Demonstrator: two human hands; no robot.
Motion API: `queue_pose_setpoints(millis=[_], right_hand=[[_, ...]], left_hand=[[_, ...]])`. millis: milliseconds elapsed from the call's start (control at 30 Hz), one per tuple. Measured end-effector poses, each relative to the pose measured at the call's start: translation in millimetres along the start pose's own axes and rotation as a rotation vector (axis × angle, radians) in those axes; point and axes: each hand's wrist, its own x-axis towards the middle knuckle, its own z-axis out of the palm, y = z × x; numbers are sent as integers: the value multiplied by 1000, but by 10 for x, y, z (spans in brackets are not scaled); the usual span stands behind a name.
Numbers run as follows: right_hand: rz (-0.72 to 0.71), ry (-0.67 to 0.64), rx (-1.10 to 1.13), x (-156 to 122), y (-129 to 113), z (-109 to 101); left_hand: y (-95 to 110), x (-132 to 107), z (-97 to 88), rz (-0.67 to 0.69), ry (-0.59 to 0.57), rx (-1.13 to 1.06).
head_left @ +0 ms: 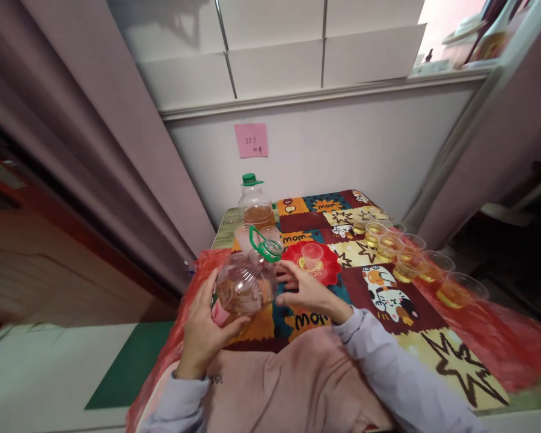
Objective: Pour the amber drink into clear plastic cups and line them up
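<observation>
My left hand [204,329] grips the lower side of a clear, round plastic bottle [246,287], its thumb and fingers around the base. The bottle leans to the right, its uncapped neck ringed by a green handle [267,248], with some pale brownish liquid inside. Beside the bottle's right side is my right hand [309,293], fingers curved and apart from the thumb; whether it touches the plastic I cannot tell. Past the neck, a clear plastic cup [313,255] stands on a red scalloped plate [331,273].
Behind stands another bottle [256,213] with a green cap and amber liquid, clear cups [270,233] before it. Several cups of yellow liquid [408,267] line the right side. A patterned mat [349,313] and red plastic sheet [500,337] cover the table. A pink note [251,140] hangs on the wall.
</observation>
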Motion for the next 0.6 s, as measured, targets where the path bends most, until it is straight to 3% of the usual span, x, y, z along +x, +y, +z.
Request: queue_pose_setpoints(millis=[100, 200, 367, 433, 500, 600], right_hand=[[-31, -66, 146, 46, 72, 314], [-53, -45, 317, 71, 80, 494], [-71, -15, 444, 77, 115, 533], [-80, -15, 469, 81, 125, 521], [-82, -14, 488, 88, 122, 510], [-90, -10, 503, 99, 112, 496]], left_hand=[[24, 13, 28, 7, -18, 22], [40, 28, 67, 14, -12, 38], [37, 47, 14, 15, -62, -3], [0, 43, -61, 2, -32, -69], [-67, 26, -121, -141, 124, -168], [-210, -31, -94, -607, 411, -572]])
